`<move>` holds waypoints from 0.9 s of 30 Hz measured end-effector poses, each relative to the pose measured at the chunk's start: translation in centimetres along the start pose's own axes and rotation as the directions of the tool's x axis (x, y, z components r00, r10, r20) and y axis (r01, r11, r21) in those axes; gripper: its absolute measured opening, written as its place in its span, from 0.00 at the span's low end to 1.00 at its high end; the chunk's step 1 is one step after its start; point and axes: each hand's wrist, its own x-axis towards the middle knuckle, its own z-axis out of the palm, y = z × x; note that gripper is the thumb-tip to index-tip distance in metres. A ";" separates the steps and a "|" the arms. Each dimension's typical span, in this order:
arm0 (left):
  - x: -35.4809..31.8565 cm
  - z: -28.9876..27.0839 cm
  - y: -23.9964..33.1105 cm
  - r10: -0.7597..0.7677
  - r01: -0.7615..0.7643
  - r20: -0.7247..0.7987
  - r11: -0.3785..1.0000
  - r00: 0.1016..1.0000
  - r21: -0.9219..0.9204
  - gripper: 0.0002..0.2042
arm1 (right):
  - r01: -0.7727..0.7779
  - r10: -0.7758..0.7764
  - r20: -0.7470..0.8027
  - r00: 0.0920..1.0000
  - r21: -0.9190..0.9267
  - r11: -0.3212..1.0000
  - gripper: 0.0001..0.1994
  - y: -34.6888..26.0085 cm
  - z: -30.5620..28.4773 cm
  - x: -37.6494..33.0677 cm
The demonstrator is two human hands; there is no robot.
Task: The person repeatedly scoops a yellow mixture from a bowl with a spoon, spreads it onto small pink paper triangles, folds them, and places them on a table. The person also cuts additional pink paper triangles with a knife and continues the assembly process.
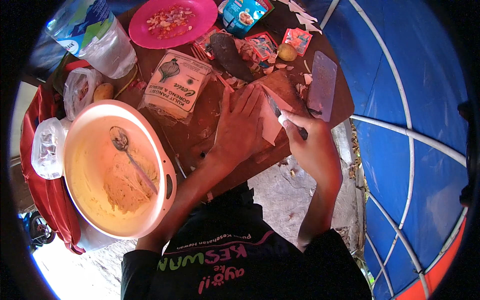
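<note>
My left hand (240, 125) lies flat with fingers stretched out, pressing on a pale wonton wrapper (272, 131) on a brown wooden cutting board (286, 86). My right hand (310, 145) is closed around the dark handle of a knife (273, 106). The blade rests on or just over the wrapper, to the right of my left fingertips. How many wrapper layers lie under my left hand is hidden. Up and to the left of that hand sits a clear pack of square wrappers (176, 85).
At left stands a large pale basin (75, 200) with orange-beige paste and a metal spoon (120, 140). Behind are a plastic water cup (107, 55) and a pink plate (145, 35) of chopped bits. A stone pestle (230, 56), sachets and a clear lid (324, 82) lie beyond the board.
</note>
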 end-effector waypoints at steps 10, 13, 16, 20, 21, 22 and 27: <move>0.1 0.3 0.1 -0.013 0.014 -0.030 1.000 0.999 0.007 0.29 | 0.005 -0.004 -0.028 1.000 0.020 1.000 0.15 0.3 0.7 -1.0; 0.0 0.3 -0.2 -0.005 0.005 -0.034 1.000 0.999 -0.003 0.29 | -0.018 0.018 -0.033 0.999 0.014 1.000 0.15 0.4 0.8 -1.7; -0.1 0.4 -0.4 0.022 -0.021 -0.049 1.000 0.999 0.022 0.28 | -0.081 0.082 -0.016 0.997 0.015 0.997 0.15 0.7 1.2 -2.2; 0.1 1.0 -0.2 0.045 -0.030 -0.105 0.990 0.993 0.140 0.28 | 0.028 -0.022 -0.097 0.995 0.061 0.998 0.15 1.8 1.4 -2.0; 0.2 1.0 -0.1 0.047 -0.028 -0.115 0.986 0.992 0.165 0.27 | 0.024 -0.019 -0.100 0.995 0.043 0.999 0.15 2.0 1.5 -2.2; 0.2 1.1 -0.1 0.045 -0.022 -0.113 0.979 0.993 0.201 0.27 | 0.052 -0.045 -0.111 0.993 0.063 0.997 0.15 2.2 1.6 -2.6; 0.2 1.1 -0.3 0.031 -0.012 -0.128 0.989 0.991 0.146 0.26 | 0.003 0.004 -0.120 0.993 0.058 0.998 0.15 2.3 2.9 -4.1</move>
